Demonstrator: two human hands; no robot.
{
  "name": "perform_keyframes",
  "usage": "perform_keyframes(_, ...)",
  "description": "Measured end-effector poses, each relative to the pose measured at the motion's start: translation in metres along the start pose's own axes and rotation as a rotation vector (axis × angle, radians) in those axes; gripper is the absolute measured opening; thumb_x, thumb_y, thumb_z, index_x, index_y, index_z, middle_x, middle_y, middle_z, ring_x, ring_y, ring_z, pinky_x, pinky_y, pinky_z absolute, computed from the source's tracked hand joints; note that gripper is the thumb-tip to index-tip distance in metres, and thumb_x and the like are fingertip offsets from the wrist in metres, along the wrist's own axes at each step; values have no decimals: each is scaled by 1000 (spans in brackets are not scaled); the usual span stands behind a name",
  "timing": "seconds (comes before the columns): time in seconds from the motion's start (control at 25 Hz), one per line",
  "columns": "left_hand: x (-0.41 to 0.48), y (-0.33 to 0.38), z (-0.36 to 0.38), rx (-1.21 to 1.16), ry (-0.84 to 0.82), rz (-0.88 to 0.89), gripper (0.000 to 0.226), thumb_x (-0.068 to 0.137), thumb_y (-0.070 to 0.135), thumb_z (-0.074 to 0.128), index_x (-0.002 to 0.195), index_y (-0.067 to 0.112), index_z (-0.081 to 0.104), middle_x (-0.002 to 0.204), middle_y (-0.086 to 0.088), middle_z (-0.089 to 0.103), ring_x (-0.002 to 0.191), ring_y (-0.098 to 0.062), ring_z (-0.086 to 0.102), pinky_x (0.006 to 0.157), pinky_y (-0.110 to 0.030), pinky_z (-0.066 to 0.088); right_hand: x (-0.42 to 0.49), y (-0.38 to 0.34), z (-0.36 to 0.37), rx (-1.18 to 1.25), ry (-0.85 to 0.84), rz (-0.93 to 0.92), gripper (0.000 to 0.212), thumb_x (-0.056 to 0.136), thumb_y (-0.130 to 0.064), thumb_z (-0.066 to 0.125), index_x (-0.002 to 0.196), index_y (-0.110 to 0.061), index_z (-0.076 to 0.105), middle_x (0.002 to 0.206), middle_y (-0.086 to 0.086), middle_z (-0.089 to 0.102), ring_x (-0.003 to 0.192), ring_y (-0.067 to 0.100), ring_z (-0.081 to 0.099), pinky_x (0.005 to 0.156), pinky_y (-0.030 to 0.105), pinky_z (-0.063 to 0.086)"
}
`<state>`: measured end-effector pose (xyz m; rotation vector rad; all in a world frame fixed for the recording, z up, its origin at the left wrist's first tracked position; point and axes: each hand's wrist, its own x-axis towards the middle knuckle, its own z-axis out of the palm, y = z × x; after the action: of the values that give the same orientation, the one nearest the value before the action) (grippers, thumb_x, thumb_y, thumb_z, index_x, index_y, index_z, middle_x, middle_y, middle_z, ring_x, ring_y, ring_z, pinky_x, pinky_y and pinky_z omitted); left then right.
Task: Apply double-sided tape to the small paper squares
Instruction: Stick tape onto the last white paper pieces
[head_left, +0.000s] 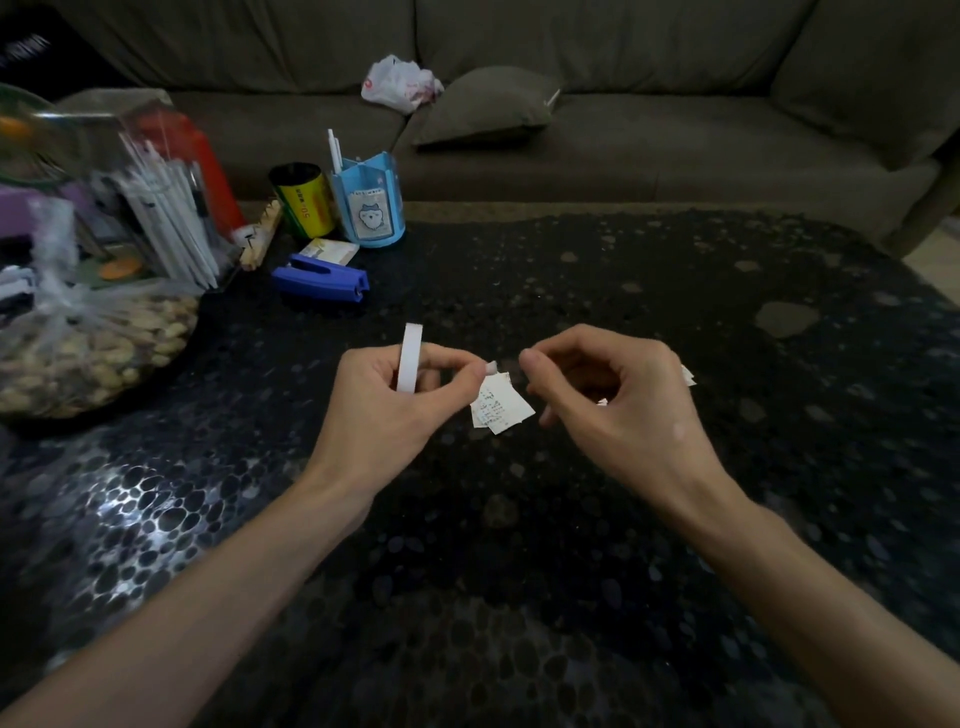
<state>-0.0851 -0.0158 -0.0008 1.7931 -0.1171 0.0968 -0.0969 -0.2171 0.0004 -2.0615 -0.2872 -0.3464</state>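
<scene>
Our left hand (384, 400) grips the white roll of double-sided tape (409, 358), upright on edge, its narrow rim facing us and its axis running left to right; thumb and forefinger pinch the free tape end (491, 368), which points right. Our right hand (613, 395) hovers just beside that end, fingers curled; we cannot tell whether it holds anything. The small printed paper squares (501, 408) lie overlapping on the dark pebbled worktop (675, 270) between the hands.
</scene>
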Motion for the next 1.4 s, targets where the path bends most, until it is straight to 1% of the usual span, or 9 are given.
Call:
perform_keyframes(0.2,-7,7,5,-211,-32,-187,10,86,15,74,92,10,80,55,7,65,47,1,58,48,-8,42,-7,0,10,-20,-41,-104,12,93,-21,79,104,-23,76,86,-12,73,80,12,73,69,31,60)
perform_keyframes(0.4,-9,11,6,-252,-51,-187,13,91,11,69,99,6,78,51,13,62,45,1,58,47,-6,41,-6,1,10,-79,42,-167,13,91,-18,82,101,-20,76,89,-11,72,79,11,70,66,28,58)
perform_keyframes(0.52,-8,9,6,-194,-82,-163,16,94,9,67,97,14,82,57,0,59,48,-3,51,50,-10,40,-7,0,10,-86,38,-157,12,91,-20,81,103,-20,79,89,-13,74,80,9,72,69,30,60)
perform_keyframes(0.6,-8,7,6,-158,-103,-135,21,94,7,67,98,19,84,61,-13,45,51,-9,41,51,-13,39,-7,2,10,-85,64,-148,11,91,-20,81,102,-20,80,89,-13,75,80,8,72,71,31,60)
perform_keyframes(0.72,-7,6,7,-107,-129,-72,27,95,2,67,102,21,84,59,-9,33,50,-9,33,53,-10,41,-6,3,10,-111,83,-129,12,91,-21,80,103,-20,81,89,-13,76,81,6,72,73,29,61)
perform_keyframes(0.92,-7,5,7,-25,-143,1,30,94,0,69,105,25,82,52,2,37,50,-6,35,64,-10,47,-6,1,7,-135,63,-103,14,91,-19,80,104,-21,82,89,-14,77,83,0,73,77,22,61)
perform_keyframes(1.08,-6,4,7,3,-154,27,30,93,2,70,106,27,82,56,-6,38,54,-16,35,67,-16,49,-6,-1,7,-121,47,-79,10,90,-18,80,99,-21,82,85,-16,76,82,-1,73,76,18,60)
perform_keyframes(1.24,-6,2,7,16,-177,27,27,92,7,72,107,27,82,55,-5,43,55,-19,39,70,-29,50,-6,-1,8,-134,51,-71,7,87,-17,81,93,-21,80,80,-16,74,78,1,72,72,17,58)
perform_keyframes(1.4,-7,4,6,-14,-166,39,24,90,9,75,99,29,84,55,-7,43,53,-13,42,70,-24,53,-4,-3,6,-41,17,-11,5,84,-19,82,88,-20,80,77,-11,75,75,5,73,69,19,58)
